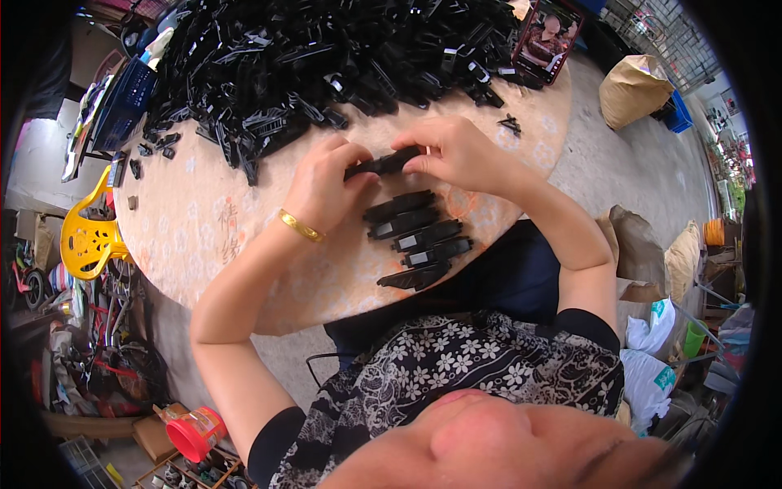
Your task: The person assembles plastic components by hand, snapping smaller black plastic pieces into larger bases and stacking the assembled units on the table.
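Between my two hands is a dark, elongated black plastic part [388,164], held just above the tablecloth. The fingers and thumb of my left hand [324,181] pinch its left end. At the other end, my right hand [456,155] grips it between thumb and fingers. Its exact kind is unclear, as my fingertips cover both ends. Just nearer to me, several similar black plastic parts [419,228] lie side by side in a column, some with a light grey patch. A large heap of black plastic pieces [326,61] covers the far side of the table.
The round table has a pale, patterned cloth [187,236]. A phone [547,41] stands upright beside the heap, and a few small black pieces [510,124] lie near it. A yellow chair [90,232] is at the left, a paper sack [635,91] at far right.
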{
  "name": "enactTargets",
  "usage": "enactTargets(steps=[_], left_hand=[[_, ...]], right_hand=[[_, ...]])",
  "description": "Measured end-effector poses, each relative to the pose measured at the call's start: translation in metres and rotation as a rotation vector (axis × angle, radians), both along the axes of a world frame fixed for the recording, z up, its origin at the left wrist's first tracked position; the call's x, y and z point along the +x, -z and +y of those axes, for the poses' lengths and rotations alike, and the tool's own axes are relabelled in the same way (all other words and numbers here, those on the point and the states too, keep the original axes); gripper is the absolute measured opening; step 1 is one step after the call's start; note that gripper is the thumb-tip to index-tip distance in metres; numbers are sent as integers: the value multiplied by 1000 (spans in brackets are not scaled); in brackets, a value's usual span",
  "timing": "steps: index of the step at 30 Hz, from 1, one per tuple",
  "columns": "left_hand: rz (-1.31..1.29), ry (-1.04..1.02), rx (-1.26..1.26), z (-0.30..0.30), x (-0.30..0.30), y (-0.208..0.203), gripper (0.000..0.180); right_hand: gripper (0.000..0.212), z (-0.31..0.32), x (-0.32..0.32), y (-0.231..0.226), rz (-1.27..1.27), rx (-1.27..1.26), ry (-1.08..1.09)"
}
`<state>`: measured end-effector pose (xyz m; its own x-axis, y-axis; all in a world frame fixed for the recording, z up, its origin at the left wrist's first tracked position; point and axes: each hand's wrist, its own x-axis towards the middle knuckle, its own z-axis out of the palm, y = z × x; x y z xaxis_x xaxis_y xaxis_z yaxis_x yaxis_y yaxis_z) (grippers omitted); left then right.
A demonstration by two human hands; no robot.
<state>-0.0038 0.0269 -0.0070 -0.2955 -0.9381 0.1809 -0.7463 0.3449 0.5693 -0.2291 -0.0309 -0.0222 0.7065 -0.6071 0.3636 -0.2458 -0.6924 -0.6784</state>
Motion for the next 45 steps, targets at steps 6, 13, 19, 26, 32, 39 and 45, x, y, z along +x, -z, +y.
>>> enactTargets(steps=[6,13,19,26,32,39,45], left_hand=[[-46,-79,89,1,0,-8,21],[-34,-7,17,-6,1,-5,19],[63,48,19,-6,-1,-2,20],[-143,165,-120,-19,10,-8,19],[-538,-102,-542,-40,29,14,34],[-313,140,-361,-18,2,5,27],[-39,113,-300,-6,-9,4,27]], right_hand=[[19,2,-3,-4,142,-291,102],[15,-3,6,-7,173,-359,53],[20,-1,12,-3,96,-340,-39],[23,-32,-6,-10,63,-294,183],[22,-61,-22,10,239,-574,562],[11,-57,-21,5,239,-495,562],[10,-65,-25,9,128,-479,434]])
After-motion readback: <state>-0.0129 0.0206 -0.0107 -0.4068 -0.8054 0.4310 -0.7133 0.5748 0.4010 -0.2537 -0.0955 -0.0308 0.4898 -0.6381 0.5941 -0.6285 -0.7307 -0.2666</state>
